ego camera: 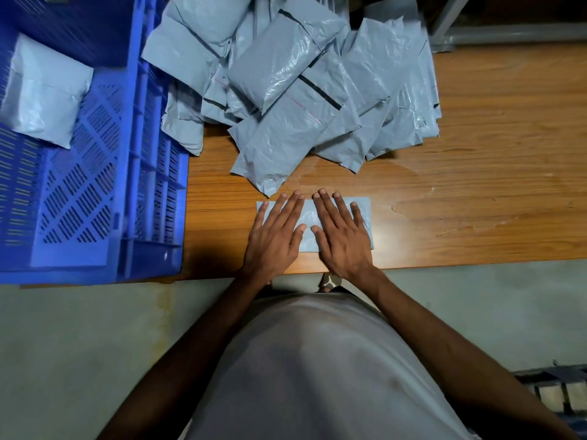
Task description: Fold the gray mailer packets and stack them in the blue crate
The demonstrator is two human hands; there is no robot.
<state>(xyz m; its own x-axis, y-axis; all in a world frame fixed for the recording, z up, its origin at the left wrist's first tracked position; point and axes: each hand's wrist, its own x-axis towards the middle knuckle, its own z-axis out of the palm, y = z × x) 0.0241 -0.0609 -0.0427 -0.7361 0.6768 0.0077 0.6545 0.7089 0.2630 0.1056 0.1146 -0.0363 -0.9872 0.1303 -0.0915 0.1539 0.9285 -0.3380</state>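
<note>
Pressed flat under open left hand (273,236) and right hand (341,235), folded packet (309,217) long axis nine-to-three, blue crate (149,154) at ten o'clock, nearer the left

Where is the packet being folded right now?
In the head view, the folded packet lies flat near the table's front edge, under both hands, below the pile of packets, right of the blue crate.
</note>
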